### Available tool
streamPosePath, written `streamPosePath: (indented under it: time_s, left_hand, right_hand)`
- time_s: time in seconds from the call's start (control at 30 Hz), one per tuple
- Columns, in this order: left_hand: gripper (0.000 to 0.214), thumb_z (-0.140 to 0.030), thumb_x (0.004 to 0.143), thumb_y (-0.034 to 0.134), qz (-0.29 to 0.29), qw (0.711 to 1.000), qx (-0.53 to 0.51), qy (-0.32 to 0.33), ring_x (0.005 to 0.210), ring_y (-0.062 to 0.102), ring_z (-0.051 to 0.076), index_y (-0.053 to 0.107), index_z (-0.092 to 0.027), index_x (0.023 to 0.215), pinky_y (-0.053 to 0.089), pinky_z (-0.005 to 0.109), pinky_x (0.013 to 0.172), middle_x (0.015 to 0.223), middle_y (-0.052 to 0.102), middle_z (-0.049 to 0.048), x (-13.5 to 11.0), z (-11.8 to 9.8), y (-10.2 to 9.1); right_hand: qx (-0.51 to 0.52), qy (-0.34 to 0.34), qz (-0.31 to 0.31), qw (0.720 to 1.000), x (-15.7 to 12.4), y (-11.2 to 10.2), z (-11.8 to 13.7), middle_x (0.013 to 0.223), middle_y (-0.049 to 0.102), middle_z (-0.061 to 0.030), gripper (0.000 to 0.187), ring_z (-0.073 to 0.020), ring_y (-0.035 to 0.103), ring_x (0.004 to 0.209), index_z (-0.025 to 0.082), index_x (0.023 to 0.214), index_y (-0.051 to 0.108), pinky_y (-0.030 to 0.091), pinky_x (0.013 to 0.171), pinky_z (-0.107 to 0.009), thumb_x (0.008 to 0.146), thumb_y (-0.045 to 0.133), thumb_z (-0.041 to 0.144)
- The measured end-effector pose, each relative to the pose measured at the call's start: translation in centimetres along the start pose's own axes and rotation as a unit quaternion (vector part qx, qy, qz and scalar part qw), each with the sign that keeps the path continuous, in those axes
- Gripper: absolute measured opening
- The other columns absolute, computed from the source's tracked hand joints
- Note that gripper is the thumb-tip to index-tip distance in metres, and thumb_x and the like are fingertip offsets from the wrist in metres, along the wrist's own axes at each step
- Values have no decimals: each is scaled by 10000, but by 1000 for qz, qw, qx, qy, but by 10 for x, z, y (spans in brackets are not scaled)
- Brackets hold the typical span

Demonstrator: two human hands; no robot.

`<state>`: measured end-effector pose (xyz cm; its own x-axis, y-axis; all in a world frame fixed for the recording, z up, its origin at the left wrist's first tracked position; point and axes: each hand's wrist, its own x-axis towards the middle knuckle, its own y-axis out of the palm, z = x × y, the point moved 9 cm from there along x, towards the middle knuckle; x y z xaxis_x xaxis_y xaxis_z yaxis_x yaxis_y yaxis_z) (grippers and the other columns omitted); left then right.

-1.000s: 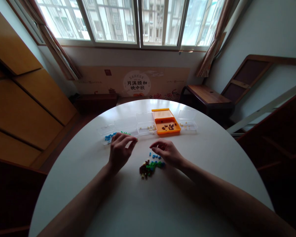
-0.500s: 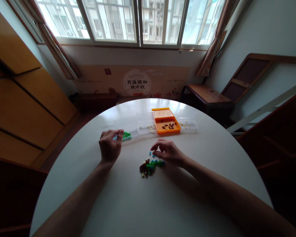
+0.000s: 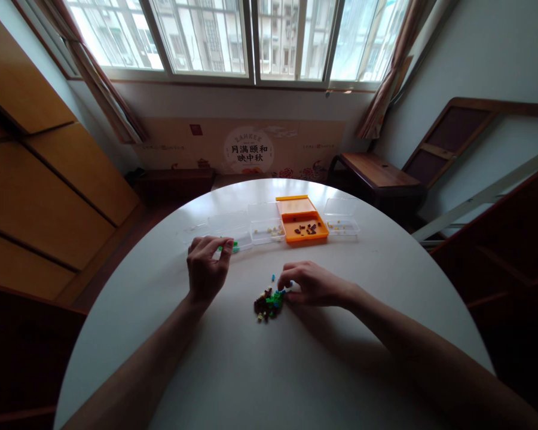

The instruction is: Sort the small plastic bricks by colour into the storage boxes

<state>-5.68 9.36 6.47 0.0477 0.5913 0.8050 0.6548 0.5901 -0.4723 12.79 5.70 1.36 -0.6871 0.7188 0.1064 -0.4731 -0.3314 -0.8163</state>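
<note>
A small heap of tiny coloured bricks point(image 3: 268, 303), green, blue, brown and yellow, lies on the round white table point(image 3: 260, 370). My right hand point(image 3: 311, 283) rests at the heap's right edge, fingers curled and pinching among the bricks. My left hand point(image 3: 206, 269) hovers to the left with fingers bent together in a pinch, just in front of a clear box point(image 3: 233, 239) that holds green pieces. What the left fingers hold is too small to see.
Along the far side of the table stand a second clear box point(image 3: 265, 230), an open orange box point(image 3: 302, 227) with dark pieces, and a third clear box point(image 3: 342, 220). Beyond are windows, a wooden bench at right and wooden cabinets at left.
My left hand went left to the clear box with blue pieces, then drew back toward the green box. My right hand slid down onto the heap's right edge.
</note>
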Motion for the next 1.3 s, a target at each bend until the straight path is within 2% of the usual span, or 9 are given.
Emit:
streamPosePath:
  time_s: [0.43, 1.0, 1.17, 1.3]
  left_hand:
    - [114, -255, 850, 610, 30, 998, -26, 39, 752, 548, 181, 687, -208, 780, 446, 348, 761, 750, 675, 16, -3, -14, 7]
    - [106, -235, 858, 604, 68, 994, -49, 76, 747, 551, 173, 687, -209, 797, 451, 349, 756, 751, 672, 18, -6, -28, 12]
    - [105, -231, 853, 607, 66, 993, -50, 80, 744, 551, 173, 687, -207, 790, 450, 351, 755, 751, 672, 18, -6, -28, 13]
    - [111, -232, 854, 608, 69, 993, -48, 82, 747, 558, 175, 689, -199, 784, 453, 353, 755, 751, 673, 25, -6, -30, 13]
  right_hand:
    - [-48, 1, -5, 999, 3, 6, 8, 858, 596, -18, 97, -108, 523, 690, 191, 841, 659, 350, 640, -224, 764, 628, 141]
    - [19, 11, -33, 999, 6, 2, -2, 852, 593, -10, 160, -99, 525, 680, 184, 815, 663, 390, 655, -208, 706, 618, 76]
    - [13, 19, -16, 1000, 5, 4, -1, 901, 606, -22, 196, -126, 558, 749, 197, 897, 665, 404, 702, -233, 716, 646, 127]
    - [-3, 17, -8, 1000, 5, 7, 0, 907, 605, -27, 154, -129, 565, 754, 195, 887, 662, 402, 703, -236, 748, 631, 136]
